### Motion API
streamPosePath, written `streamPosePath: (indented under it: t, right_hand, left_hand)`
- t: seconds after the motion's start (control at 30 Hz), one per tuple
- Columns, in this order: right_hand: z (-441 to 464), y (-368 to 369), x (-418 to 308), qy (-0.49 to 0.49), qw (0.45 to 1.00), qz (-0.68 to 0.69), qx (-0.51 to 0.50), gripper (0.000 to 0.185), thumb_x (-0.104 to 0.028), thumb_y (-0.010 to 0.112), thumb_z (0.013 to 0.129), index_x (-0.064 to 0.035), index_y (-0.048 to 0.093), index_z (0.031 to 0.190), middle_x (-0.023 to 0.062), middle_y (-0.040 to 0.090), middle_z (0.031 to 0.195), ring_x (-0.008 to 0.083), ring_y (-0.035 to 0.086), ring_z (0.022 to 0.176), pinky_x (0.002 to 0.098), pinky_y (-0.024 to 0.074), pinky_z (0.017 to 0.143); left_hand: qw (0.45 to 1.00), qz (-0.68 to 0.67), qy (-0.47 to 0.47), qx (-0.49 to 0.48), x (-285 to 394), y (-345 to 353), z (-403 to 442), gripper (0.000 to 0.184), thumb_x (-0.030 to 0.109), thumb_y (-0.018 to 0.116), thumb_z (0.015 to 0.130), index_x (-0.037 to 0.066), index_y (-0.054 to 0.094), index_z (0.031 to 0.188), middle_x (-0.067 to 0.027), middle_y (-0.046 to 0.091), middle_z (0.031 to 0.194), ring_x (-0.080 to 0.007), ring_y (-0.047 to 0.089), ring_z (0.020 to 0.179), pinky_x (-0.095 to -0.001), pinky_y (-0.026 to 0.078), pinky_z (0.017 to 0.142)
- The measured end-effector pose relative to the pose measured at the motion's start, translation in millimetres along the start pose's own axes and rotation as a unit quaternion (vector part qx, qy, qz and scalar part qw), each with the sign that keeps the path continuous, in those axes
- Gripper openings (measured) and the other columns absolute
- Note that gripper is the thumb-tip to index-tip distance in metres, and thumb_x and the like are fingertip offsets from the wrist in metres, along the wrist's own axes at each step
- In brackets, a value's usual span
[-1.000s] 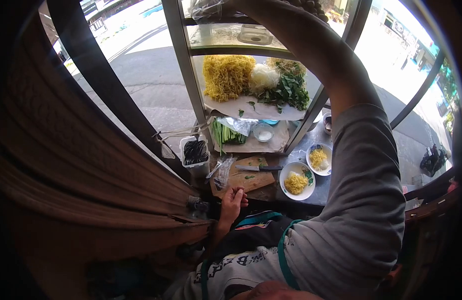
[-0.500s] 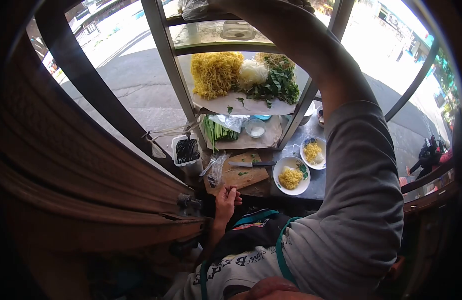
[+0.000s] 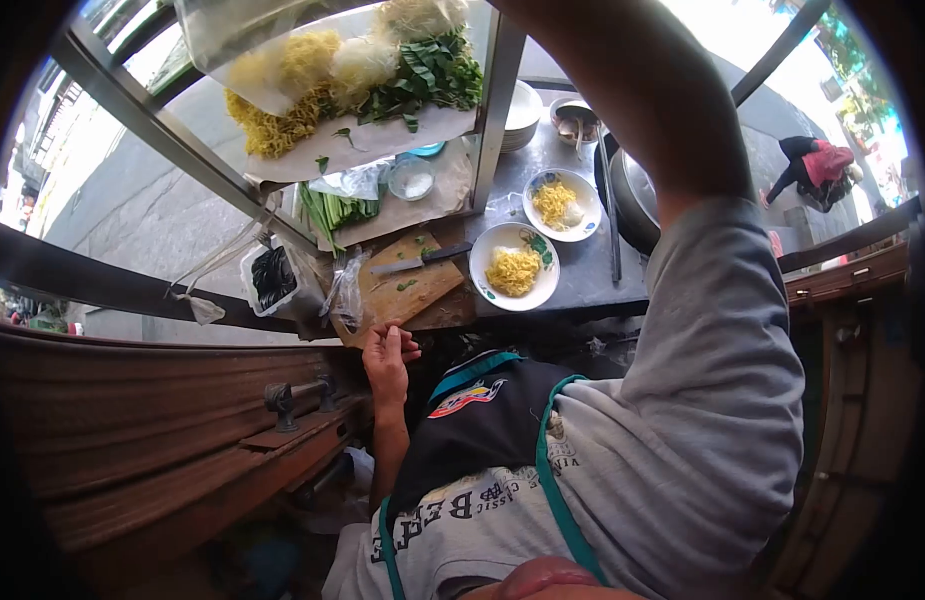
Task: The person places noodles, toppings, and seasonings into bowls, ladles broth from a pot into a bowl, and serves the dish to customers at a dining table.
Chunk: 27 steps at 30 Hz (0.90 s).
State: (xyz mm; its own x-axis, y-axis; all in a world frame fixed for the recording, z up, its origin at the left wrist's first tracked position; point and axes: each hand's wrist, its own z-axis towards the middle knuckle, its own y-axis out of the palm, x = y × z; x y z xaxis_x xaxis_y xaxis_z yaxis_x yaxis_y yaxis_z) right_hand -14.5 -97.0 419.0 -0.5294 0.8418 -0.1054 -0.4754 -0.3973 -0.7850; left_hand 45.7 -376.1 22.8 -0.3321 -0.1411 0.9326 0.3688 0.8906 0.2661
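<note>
My left hand [image 3: 390,362] is beside the near edge of the wooden cutting board [image 3: 420,298]. Its fingers are loosely bent and slightly apart, with nothing visible in them. My right arm [image 3: 647,95] reaches up past the top edge of the view, so the right hand is hidden. On the board lies a knife [image 3: 420,260] with a dark handle, among bits of green leaf. Crumpled clear plastic [image 3: 352,290] rests at the board's left side. Right of it are a bowl with yellow noodles [image 3: 512,270] and a second noodle bowl [image 3: 560,205].
A shelf holds yellow noodles [image 3: 277,115], white noodles [image 3: 362,72] and green leaves [image 3: 422,80], partly behind a clear plastic sheet [image 3: 227,45]. Below are green stalks [image 3: 337,210] and a small glass bowl [image 3: 412,180]. A white tub [image 3: 280,280] stands left, a large pot [image 3: 637,195] right.
The view has swung, so the shelf and bowls appear further left and a pot shows at right. A clear plastic sheet now hangs before the noodles. My left hand stays by the board.
</note>
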Motion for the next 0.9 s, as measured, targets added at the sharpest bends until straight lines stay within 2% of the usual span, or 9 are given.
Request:
streamPosePath:
  t: [0.13,0.23,0.27,0.33,0.4,0.5,0.6,0.63,0.9]
  right_hand:
    - [-148.9,23.3,26.1,0.177,0.979,0.075,-0.068,0.025,-0.025,0.068,0.086,-0.0071,0.065,0.103,0.0127,0.058,0.112,0.0224,0.061,0.094,0.0331,0.0485,0.086]
    - [-259.7,69.2,81.3,0.349,0.925,0.134,-0.072,0.031,-0.025,0.069,0.087,-0.0069,0.064,0.112,0.0135,0.056,0.126,0.0222,0.060,0.105,0.0305,0.0473,0.094]
    - [-321.2,102.3,118.1,0.353,0.924,0.140,-0.035,0.038,-0.030,0.071,0.085,-0.0044,0.062,0.112,0.0124,0.059,0.119,0.0229,0.060,0.103,0.0311,0.0460,0.093]
    - [-378.6,128.3,123.7,0.381,0.851,0.352,0.081,0.040,-0.035,0.067,0.084,-0.0091,0.063,0.114,0.0122,0.065,0.107,0.0281,0.060,0.102,0.0368,0.0471,0.089]
    - [-405.3,157.3,144.7,0.510,0.843,0.140,-0.100,0.042,-0.034,0.063,0.086,-0.0077,0.060,0.118,0.0142,0.064,0.108,0.0287,0.060,0.102,0.0351,0.0474,0.090]
    - [-441.5,186.7,162.7,0.475,0.868,0.067,-0.128,0.045,-0.032,0.063,0.086,-0.0074,0.056,0.123,0.0156,0.062,0.113,0.0296,0.060,0.102,0.0343,0.0473,0.091]
    - [-449.8,169.0,157.4,0.553,0.802,0.216,-0.066,0.044,-0.026,0.064,0.087,-0.0028,0.055,0.124,0.0168,0.061,0.110,0.0265,0.058,0.103,0.0335,0.0453,0.092]
    - [-456.5,167.5,156.8,0.506,0.848,0.150,-0.054,0.037,-0.021,0.062,0.089,-0.0030,0.056,0.121,0.0140,0.062,0.106,0.0237,0.059,0.097,0.0330,0.0460,0.088]
    - [-454.4,155.8,159.2,0.490,0.822,0.290,-0.012,0.035,-0.025,0.066,0.087,0.0003,0.061,0.112,0.0112,0.062,0.108,0.0193,0.057,0.099,0.0296,0.0444,0.089]
  left_hand:
    - [0.999,0.026,-0.018,-0.020,-4.3,22.8,4.6,0.018,0.016,0.051,0.098,0.002,0.056,0.108,-0.0044,0.059,0.084,-0.0097,0.059,0.068,-0.0237,0.054,0.058]
    - [0.998,0.050,-0.025,-0.036,-7.4,48.0,9.0,0.018,0.016,0.051,0.098,0.002,0.056,0.108,-0.0045,0.059,0.084,-0.0095,0.059,0.068,-0.0237,0.054,0.059]
    - [0.997,0.058,-0.031,-0.042,-9.6,58.2,11.3,0.018,0.016,0.051,0.098,0.002,0.056,0.108,-0.0046,0.059,0.084,-0.0094,0.059,0.068,-0.0237,0.054,0.059]
    - [0.995,0.074,-0.042,-0.056,-15.9,79.9,16.4,0.018,0.016,0.051,0.098,0.002,0.056,0.108,-0.0048,0.059,0.084,-0.0092,0.058,0.068,-0.0236,0.054,0.059]
    - [0.992,0.086,-0.042,-0.080,-23.8,103.3,21.1,0.017,0.015,0.051,0.098,0.003,0.057,0.108,-0.0042,0.059,0.084,-0.0086,0.059,0.068,-0.0228,0.054,0.060]
    - [0.990,0.093,-0.040,-0.102,-35.6,131.0,22.9,0.017,0.014,0.051,0.098,0.003,0.057,0.108,-0.0042,0.059,0.083,-0.0081,0.059,0.068,-0.0224,0.054,0.060]
    - [0.989,0.092,-0.033,-0.107,-41.7,146.7,26.6,0.017,0.015,0.051,0.098,0.002,0.056,0.108,-0.0046,0.059,0.084,-0.0081,0.058,0.068,-0.0223,0.053,0.060]
    - [0.990,0.090,-0.030,-0.106,-42.9,150.9,28.5,0.017,0.015,0.051,0.097,0.002,0.056,0.107,-0.0047,0.059,0.084,-0.0081,0.058,0.068,-0.0223,0.053,0.060]
    - [0.987,0.107,-0.001,-0.122,-41.4,185.3,50.8,0.018,0.014,0.051,0.097,0.001,0.056,0.109,-0.0047,0.058,0.084,-0.0081,0.058,0.068,-0.0224,0.054,0.060]
